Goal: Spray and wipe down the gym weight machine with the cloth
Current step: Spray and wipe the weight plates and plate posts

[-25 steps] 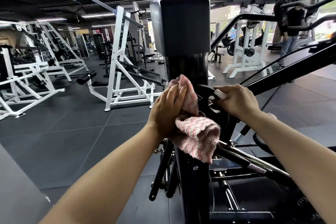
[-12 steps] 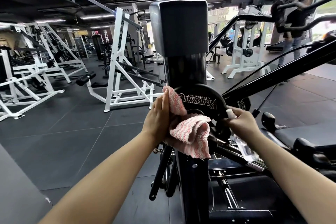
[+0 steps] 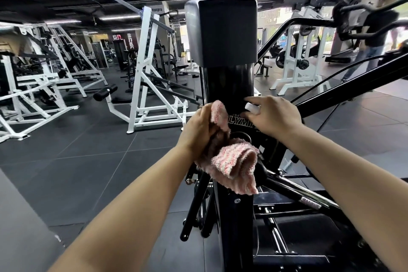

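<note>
Floor (image 3: pixel 77 161): dark square tiles. Standing directly on it: black weight machine (image 3: pixel 229 86) and white frames (image 3: pixel 152 99).

Both forearms (image 3: pixel 123 205) apparently bare, sleeveless.

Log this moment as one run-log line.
left hand grips pink cloth | right hand holds spray bottle | target: weight plate

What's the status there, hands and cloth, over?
Left hand grips pink cloth against the black weight plate. Right hand holds a small spray bottle, nozzle toward the machine post. Nothing in the way.
</note>
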Demonstrator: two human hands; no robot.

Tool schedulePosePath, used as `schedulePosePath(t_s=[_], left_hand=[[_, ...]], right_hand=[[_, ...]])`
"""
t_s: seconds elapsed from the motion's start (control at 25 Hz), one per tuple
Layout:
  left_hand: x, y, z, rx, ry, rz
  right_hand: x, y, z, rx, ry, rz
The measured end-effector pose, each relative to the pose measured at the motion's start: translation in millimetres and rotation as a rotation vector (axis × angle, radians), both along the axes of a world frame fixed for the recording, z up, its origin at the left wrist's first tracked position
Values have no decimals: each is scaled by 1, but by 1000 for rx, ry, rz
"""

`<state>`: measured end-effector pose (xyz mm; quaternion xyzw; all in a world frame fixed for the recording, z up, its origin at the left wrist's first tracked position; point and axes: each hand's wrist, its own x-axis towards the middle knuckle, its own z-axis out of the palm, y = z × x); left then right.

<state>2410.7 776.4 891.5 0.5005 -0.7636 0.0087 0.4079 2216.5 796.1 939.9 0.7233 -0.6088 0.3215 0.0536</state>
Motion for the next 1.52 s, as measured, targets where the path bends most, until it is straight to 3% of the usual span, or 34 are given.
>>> schedulePosePath(t_s=[0.2, 0.32, 0.44, 0.56, 0.72, 0.88, 1.08, 1.16, 1.24, 1.36, 1.4, 1.52], left_hand=[[18, 10, -3, 61, -23, -63], [13, 32, -29, 244, 116, -26], [23, 26, -40, 24, -162, 130], [10, 16, -8, 27, -83, 24], [0, 4, 15, 81, -186, 42], [14, -8, 7, 217, 58, -123], [9, 2, 6, 642, 620, -257], [8, 1, 6, 673, 681, -233], [7, -3, 8, 574, 577, -124], [3, -4, 2, 267, 90, 14], [-1, -1, -1, 188, 31, 61], [-11, 8, -3, 73, 106, 163]], right_hand=[[0, -3, 1, 15, -87, 11], [1, 1, 0, 8, -86, 5], [4, 3, 2, 5, -53, 6], [8, 4, 6, 7, 30, -14], [11, 4, 6, -6, 74, -24], [7, 2, 3, 7, -78, -7], [9, -1, 5, 29, -134, 18], [11, 0, 5, 22, -125, 16], [13, 1, 6, 16, -95, 10], [16, 1, 9, 12, -55, 8], [17, 1, 10, 14, -48, 9], [16, 4, 10, 19, -65, 5]])
